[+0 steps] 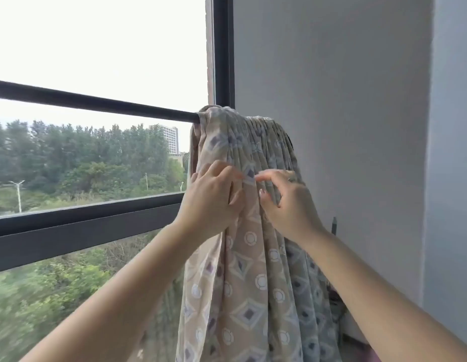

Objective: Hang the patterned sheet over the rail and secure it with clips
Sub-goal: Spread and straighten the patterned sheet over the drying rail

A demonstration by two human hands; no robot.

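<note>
The patterned sheet, beige with white circles and purple diamonds, hangs bunched in folds over the right end of a dark rail across the window. My left hand pinches the sheet's folds just below the rail. Beside it, my right hand grips the neighbouring pleats, fingertips nearly touching the left hand's. No clip is visible.
A dark window frame stands upright behind the sheet, with a lower crossbar. A grey-white wall fills the right side. Trees and a building lie outside the glass.
</note>
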